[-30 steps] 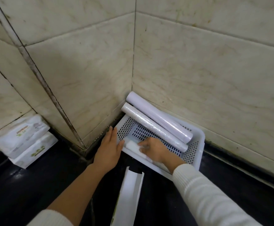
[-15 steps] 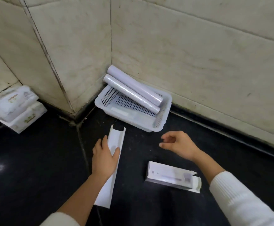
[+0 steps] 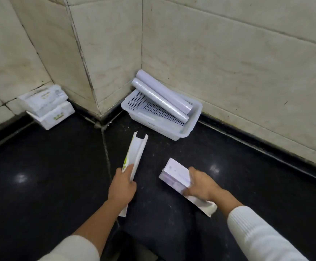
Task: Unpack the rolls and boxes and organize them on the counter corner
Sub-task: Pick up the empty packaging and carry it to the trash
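Two pale rolls (image 3: 162, 95) lie side by side across a white perforated basket (image 3: 192, 127) pushed into the tiled wall corner. A long, open white box with a green label (image 3: 136, 155) lies on the black counter in front of the basket; my left hand (image 3: 123, 185) grips its near part. To the right a second white box (image 3: 174, 173) lies at an angle, its far end raised, and my right hand (image 3: 200, 184) is closed on its middle. Its torn near end sticks out past my wrist.
Two white packs with green print (image 3: 48, 106) are stacked against the wall at the left. A grout seam (image 3: 106, 151) runs across the black counter (image 3: 40, 176) from the protruding wall corner. Tiled walls enclose the back and right.
Both hands left the basket and came back toward me. My left hand closed on the long open box, and my right hand took hold of the second box and turned it.
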